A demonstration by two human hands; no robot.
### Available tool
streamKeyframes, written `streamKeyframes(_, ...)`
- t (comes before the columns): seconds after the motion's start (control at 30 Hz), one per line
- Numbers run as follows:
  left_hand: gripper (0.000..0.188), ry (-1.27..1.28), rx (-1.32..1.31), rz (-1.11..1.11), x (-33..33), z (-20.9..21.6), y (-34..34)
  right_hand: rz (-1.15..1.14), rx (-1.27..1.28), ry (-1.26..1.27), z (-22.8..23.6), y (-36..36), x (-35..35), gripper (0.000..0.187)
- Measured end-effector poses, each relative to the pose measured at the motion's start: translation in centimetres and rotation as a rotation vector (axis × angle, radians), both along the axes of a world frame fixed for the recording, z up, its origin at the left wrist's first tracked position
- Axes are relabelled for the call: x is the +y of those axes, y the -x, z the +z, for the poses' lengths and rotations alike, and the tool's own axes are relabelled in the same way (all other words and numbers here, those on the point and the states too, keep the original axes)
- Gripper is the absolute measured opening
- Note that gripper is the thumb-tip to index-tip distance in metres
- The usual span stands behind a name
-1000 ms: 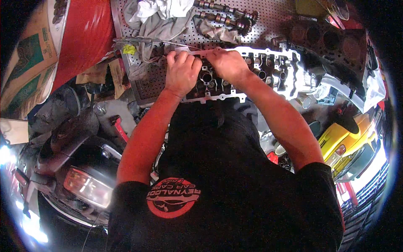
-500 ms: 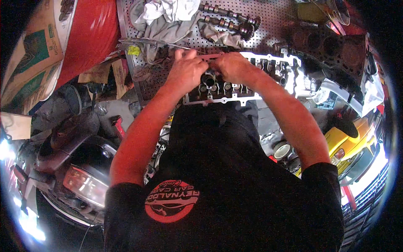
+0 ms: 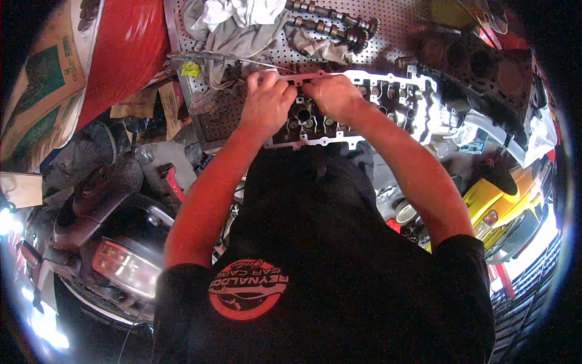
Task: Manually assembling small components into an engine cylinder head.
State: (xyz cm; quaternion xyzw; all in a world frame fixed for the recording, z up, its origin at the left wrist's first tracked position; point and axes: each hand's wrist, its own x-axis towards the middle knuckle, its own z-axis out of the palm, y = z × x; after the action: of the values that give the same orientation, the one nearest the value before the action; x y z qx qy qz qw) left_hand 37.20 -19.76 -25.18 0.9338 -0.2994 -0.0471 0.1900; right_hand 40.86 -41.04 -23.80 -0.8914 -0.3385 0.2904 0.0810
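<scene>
A bare-metal engine cylinder head [image 3: 354, 144] lies lengthwise before me, its pale rim framing dark valve pockets and round bores. Over its left end bends my left hand [image 3: 268, 102], the fingers curled round the far rim and the thumb side turned inward. My right hand [image 3: 335, 97] is close beside it, fingers pinched together and pointing down into the head's left part. Whatever lies between those right fingertips is hidden by the hand. A narrow gap separates the two hands.
The head rests on a perforated metal bench [image 3: 388, 36]. Beyond it are two camshafts [image 3: 330, 30], grey rags [image 3: 233, 45] and a long thin metal bar [image 3: 221, 57]. A dark engine block [image 3: 485, 73] stands at right. A car headlight [image 3: 124, 267] shows lower left.
My right hand has shifted slightly left, nearer to my left hand. The view has moved a little; the cylinder head stays on the bench.
</scene>
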Motion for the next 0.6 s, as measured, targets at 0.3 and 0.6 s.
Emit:
streamKeyframes(0.3, 0.009, 0.171, -0.033, 0.546, 6.0, 3.0, 0.0, -0.551, 0.238, -0.346, 3.9, -1.6, 1.5, 0.054)
streamKeyframes(0.6, 0.011, 0.41, 0.169, 0.932, 10.7, 1.7, 7.7, -0.257, 0.148, 0.075, 1.5, -0.4, 3.0, 0.047)
